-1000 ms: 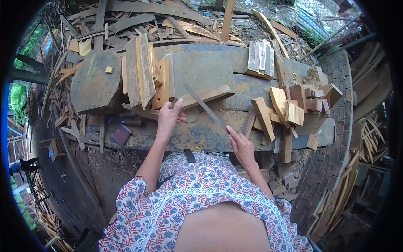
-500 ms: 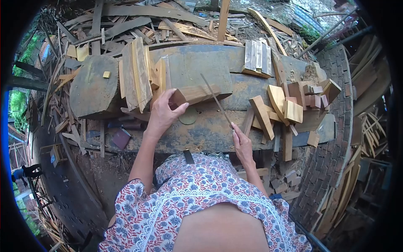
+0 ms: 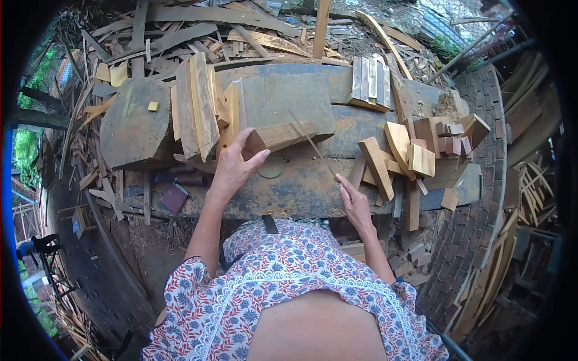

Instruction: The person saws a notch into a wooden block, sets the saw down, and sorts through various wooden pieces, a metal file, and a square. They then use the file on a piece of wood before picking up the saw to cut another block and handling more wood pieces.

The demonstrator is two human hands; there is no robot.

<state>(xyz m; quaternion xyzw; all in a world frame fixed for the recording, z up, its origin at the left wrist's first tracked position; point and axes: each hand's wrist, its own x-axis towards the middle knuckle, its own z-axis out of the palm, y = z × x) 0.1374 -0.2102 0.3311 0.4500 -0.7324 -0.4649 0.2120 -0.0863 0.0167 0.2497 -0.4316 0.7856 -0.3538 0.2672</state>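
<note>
A brown wooden block lies at an angle on the worktable, and my left hand grips its left end between thumb and fingers. My right hand is closed on the lower end of a long thin blade-like tool. The tool slants up and to the left, its upper part over the right portion of the block. Under the block, near my left thumb, a round greenish disc shows on the table.
Upright boards stand left of the block, beside a large stump with a small yellow block. Grey slats sit at the back right. Cut wood pieces are piled at the right. A dark red object lies front left.
My right hand has moved slightly right and down with the tool, whose tip has dropped a little. My left hand stays on the block.
</note>
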